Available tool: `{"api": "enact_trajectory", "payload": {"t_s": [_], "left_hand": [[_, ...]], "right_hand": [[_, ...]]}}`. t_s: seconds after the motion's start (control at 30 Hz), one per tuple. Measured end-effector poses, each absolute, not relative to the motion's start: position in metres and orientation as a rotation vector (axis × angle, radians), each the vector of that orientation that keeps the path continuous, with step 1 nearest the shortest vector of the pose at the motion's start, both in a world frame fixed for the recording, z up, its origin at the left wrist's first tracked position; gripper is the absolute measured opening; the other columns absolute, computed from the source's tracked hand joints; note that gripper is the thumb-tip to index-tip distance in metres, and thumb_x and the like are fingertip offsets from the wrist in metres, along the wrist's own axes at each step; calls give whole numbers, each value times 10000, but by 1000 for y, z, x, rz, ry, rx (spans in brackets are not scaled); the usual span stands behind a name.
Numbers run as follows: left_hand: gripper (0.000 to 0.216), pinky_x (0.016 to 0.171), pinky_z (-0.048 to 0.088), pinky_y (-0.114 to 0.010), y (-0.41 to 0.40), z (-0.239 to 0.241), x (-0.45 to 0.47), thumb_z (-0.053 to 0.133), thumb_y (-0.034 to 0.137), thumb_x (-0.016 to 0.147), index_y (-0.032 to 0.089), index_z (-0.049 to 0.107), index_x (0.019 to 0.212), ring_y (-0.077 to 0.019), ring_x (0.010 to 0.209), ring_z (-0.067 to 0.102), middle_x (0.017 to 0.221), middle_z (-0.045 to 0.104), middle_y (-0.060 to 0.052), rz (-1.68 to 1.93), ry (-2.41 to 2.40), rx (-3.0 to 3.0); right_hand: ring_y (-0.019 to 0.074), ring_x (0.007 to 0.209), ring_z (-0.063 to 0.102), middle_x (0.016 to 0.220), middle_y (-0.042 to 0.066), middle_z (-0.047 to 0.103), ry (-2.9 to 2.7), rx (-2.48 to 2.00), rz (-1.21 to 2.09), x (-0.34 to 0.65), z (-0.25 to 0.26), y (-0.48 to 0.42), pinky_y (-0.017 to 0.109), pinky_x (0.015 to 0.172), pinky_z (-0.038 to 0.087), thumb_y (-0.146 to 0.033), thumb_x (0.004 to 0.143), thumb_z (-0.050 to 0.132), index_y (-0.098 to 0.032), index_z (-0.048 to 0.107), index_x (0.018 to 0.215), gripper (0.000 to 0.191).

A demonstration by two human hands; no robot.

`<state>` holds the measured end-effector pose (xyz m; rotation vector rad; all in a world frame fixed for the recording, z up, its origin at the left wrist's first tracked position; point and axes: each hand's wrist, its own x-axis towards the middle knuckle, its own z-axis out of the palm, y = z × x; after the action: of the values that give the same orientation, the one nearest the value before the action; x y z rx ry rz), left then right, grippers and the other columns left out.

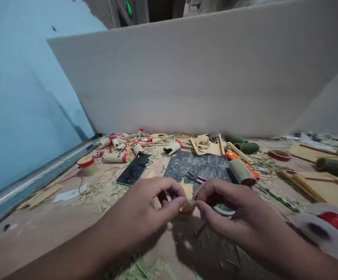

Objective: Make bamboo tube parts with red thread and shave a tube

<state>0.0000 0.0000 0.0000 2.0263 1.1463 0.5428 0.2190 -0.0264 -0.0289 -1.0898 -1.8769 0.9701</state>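
Observation:
My left hand (154, 204) and my right hand (230, 206) come close together low in the middle of the view. Both are closed in a pinch, thumb against fingers. A tiny pale, see-through scrap (191, 202) shows at the tips of my right thumb and forefinger. What my left fingertips hold, if anything, I cannot make out. Just below and between the fingertips is a small round yellowish piece with a red rim (187, 210), partly hidden. A thin tan sheet (188, 189) with a ragged edge lies behind it. Tweezers or small scissors (196, 178) rest beyond on a dark scuffed mat (183, 163).
A black phone (133, 169) lies left of the mat. Several bamboo tubes with red bands (114, 157) are farther left among shavings. On the right are an orange-handled tool (233, 156), a cut bamboo tube (241, 173) and a red thread spool (333, 221). A pale panel (186, 81) stands behind.

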Motion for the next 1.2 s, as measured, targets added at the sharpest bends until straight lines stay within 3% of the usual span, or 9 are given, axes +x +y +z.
{"api": "enact_trajectory", "payload": {"t_s": [0.27, 0.97, 1.2], "left_hand": [[166, 615, 419, -218, -4, -16, 4, 647, 362, 991, 233, 733, 933, -126, 730, 605, 843, 723, 39, 701, 1116, 1862], [171, 596, 416, -217, -9, -11, 6, 633, 330, 973, 211, 739, 910, -123, 669, 576, 820, 721, 21, 642, 1146, 1884], [137, 624, 444, -218, -9, -10, 5, 635, 292, 962, 218, 734, 903, -118, 659, 592, 822, 729, 27, 650, 1142, 1904]], "right_hand": [[144, 701, 575, 731, -7, 648, -1608, -1127, 1332, 216, -30, -24, 238, 628, 437, -388, 874, 709, -209, 641, 803, 204], [130, 648, 555, 688, -9, 653, -1659, -1153, 1297, 217, -31, -23, 234, 575, 402, -377, 874, 698, -209, 621, 784, 206], [141, 674, 626, 728, 10, 704, -1668, -1115, 1255, 219, -45, -22, 243, 610, 457, -388, 899, 701, -217, 639, 804, 205]]}}
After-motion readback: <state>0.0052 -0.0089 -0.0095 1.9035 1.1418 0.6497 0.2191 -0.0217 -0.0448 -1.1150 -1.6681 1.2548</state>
